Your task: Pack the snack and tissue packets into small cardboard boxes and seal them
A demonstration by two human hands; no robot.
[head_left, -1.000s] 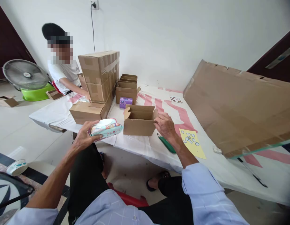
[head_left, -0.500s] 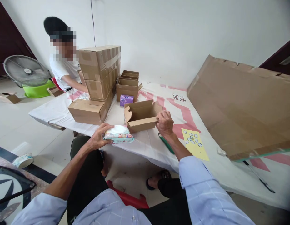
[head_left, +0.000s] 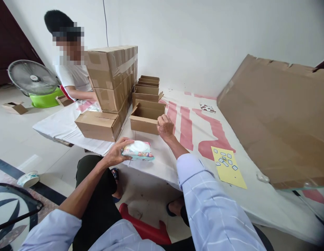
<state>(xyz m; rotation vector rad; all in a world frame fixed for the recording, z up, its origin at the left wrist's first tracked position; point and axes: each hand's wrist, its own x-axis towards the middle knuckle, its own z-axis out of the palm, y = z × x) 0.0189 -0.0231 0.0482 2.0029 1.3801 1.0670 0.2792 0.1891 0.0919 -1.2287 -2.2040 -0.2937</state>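
My left hand (head_left: 117,153) is wrapped round one end of a pack of wet wipes (head_left: 138,150) with a white lid and pastel print. It is held above the table's near edge. My right hand (head_left: 165,127) pinches the right front corner of an open cardboard box (head_left: 144,125). That box stands upright on the table, and the part of its inside that I see holds nothing visible. Right behind it are several more open cardboard boxes (head_left: 148,90) in a row.
Taped cartons (head_left: 112,69) are stacked left of the boxes, with a closed carton (head_left: 97,126) in front. A co-worker (head_left: 74,80) sits behind the stack. A yellow sheet (head_left: 228,167) lies at right, near a large leaning cardboard panel (head_left: 277,125).
My right hand has moved the open box back and left, against the row. The purple pack that stood there is now hidden. The wipes stay in my left hand. The view has shifted slightly.
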